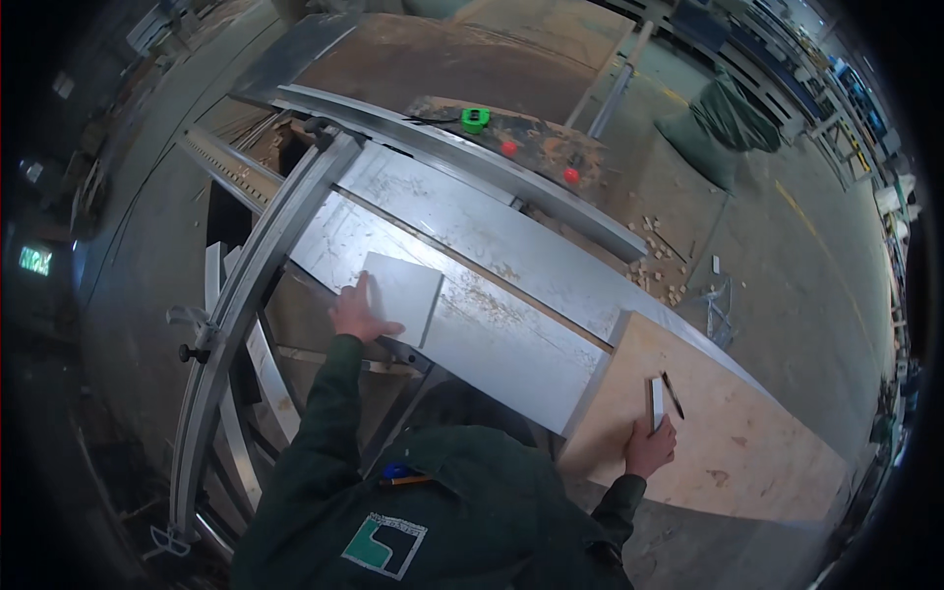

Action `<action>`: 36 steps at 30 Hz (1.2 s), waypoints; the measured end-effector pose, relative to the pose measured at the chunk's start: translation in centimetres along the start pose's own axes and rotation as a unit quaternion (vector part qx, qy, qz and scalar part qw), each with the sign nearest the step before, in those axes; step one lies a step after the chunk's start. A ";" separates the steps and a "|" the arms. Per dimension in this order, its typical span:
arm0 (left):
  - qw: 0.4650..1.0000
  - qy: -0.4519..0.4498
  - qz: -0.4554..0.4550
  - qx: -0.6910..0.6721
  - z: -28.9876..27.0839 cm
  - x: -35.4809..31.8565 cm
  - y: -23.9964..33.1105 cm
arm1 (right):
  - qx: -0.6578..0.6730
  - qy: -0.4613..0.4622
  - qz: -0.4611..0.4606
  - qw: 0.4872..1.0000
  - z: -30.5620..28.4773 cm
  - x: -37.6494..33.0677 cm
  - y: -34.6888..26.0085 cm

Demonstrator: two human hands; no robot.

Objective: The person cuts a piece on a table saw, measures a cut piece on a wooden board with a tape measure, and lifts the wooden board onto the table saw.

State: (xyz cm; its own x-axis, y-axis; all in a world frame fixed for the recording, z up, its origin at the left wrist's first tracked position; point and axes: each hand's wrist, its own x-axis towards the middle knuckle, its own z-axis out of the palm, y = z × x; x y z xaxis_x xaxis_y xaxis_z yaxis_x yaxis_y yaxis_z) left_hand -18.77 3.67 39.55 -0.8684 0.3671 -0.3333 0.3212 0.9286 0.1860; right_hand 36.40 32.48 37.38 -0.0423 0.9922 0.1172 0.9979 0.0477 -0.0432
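Note:
A square white panel (401, 295) lies on the metal bed of a panel saw (472, 339). At the panel's left corner rests my left hand (359, 315), its fingers spread and the thumb and forefinger on the panel. My right hand (651, 449) is closed round the near end of a short, narrow strip (658, 398) with a white face and a darker side. The strip is over a large plywood board (733, 433) at the right end of the saw bed. Just right of the strip, a black pen (673, 394) lies on the plywood.
A long metal fence (472, 145) crosses the far side of the bed. Beyond it are a green tape measure (476, 120) and red knobs (571, 175). A curved-looking metal rail (246, 265) runs along the left. Wood offcuts (666, 280) litter the floor near a green sack (723, 128).

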 end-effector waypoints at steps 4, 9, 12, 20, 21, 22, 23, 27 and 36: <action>0.992 0.067 0.020 -0.102 2.4 -0.5 -2.4 | 0.077 0.014 -0.075 0.994 1.8 1.1 1.0; 0.947 0.099 -0.074 -0.296 6.8 0.7 -9.0 | 0.126 -0.025 -0.054 0.990 0.2 1.6 -1.7; 0.928 0.060 -0.114 -0.350 7.9 0.3 -5.7 | 0.139 -0.030 -0.040 0.989 -0.1 1.4 -0.2; 0.866 -0.018 -0.152 -0.476 2.7 -7.9 -1.1 | 0.153 0.073 -0.120 0.978 -2.1 3.9 0.1; 0.864 -0.009 -0.162 -0.476 2.8 -8.9 -1.8 | 0.129 0.075 -0.134 0.980 -1.6 5.1 0.5; 0.863 -0.039 -0.134 -0.486 2.9 -10.0 -2.6 | 0.106 0.077 -0.148 0.980 -0.9 6.4 0.9; 0.861 -0.073 -0.099 -0.494 2.8 -10.9 -2.9 | 0.090 0.091 -0.172 0.977 1.5 7.5 2.4; 0.919 -0.127 0.008 -0.374 1.8 -17.8 -5.6 | 0.121 -0.037 -0.203 0.971 -1.1 7.7 1.2; 0.979 -0.167 0.006 0.120 13.1 -35.2 -12.6 | 0.155 -0.042 -0.202 0.966 1.6 2.1 1.0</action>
State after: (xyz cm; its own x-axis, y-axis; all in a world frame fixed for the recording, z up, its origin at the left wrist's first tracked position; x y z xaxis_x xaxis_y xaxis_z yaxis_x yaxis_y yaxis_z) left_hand 12.74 -20.22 36.86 -0.7049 0.3391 -0.6230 0.4450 0.8954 -0.0162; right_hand 37.24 34.76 36.01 -0.4427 0.8903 0.1066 0.8370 0.4530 -0.3069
